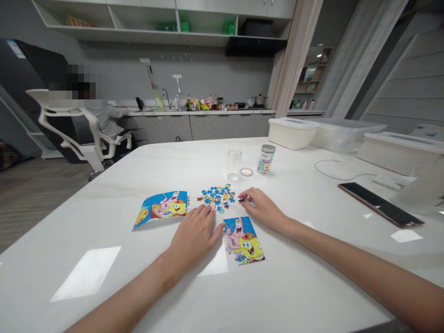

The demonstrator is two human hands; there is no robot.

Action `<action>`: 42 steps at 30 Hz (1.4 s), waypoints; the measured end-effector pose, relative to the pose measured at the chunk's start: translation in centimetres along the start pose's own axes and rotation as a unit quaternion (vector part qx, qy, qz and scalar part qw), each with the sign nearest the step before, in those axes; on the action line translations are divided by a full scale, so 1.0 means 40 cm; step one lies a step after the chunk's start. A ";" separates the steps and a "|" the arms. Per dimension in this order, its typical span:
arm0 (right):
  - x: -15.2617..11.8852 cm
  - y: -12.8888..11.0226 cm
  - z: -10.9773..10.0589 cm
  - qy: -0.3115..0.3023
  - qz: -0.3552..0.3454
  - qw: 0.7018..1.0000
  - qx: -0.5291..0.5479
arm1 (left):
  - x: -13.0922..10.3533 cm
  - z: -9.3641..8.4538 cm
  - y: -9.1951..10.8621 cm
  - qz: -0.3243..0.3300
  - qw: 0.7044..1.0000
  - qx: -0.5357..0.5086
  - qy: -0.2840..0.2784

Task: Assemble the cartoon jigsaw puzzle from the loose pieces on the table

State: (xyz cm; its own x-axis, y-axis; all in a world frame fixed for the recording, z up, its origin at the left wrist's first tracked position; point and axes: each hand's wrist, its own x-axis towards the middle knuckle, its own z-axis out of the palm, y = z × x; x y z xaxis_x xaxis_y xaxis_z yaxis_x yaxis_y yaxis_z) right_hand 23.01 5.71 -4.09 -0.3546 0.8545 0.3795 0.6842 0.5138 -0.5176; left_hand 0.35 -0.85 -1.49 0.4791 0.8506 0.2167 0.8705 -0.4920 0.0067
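Note:
My left hand point(196, 227) rests palm down on the white table, fingers stretched toward a loose heap of jigsaw pieces point(218, 196). Its thumb reaches the left edge of a partly joined puzzle point(244, 240) showing a pink and a yellow cartoon figure. To the right of the heap, my right hand point(257, 206) pinches a small dark puzzle piece point(242, 200) between thumb and fingers. A curved picture sheet point(163, 209) with the same figures lies left of my left hand.
Behind the heap stand an open clear jar point(233, 165), its lid point(246, 172) and a lidded cartoon-label jar point(266, 159). At right lie a tablet point(379, 203) and a white cable point(342, 177). Storage boxes point(293, 133) line the back right. A person sits in a white chair point(74, 122).

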 end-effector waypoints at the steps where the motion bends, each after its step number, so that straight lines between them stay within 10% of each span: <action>1: 0.001 0.003 0.001 0.003 0.005 1.000 0.008 | 0.001 -0.002 0.000 0.003 1.000 0.001 0.001; 22: 0.016 -0.010 0.005 -0.020 0.126 0.936 0.330 | -0.002 0.004 0.004 0.011 1.000 -0.010 0.015; 42: 0.021 -0.007 0.002 -0.022 0.168 0.898 0.406 | -0.003 -0.004 0.001 0.013 1.000 -0.003 -0.009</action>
State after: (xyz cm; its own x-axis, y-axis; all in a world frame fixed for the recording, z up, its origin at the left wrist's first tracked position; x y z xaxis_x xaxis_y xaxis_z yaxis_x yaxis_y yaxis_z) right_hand 22.47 6.30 -3.71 -0.2523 0.9648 0.0746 0.0738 0.0961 -0.9926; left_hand 0.30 -0.99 -1.37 0.5037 0.8408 0.1983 0.8572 -0.5150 0.0064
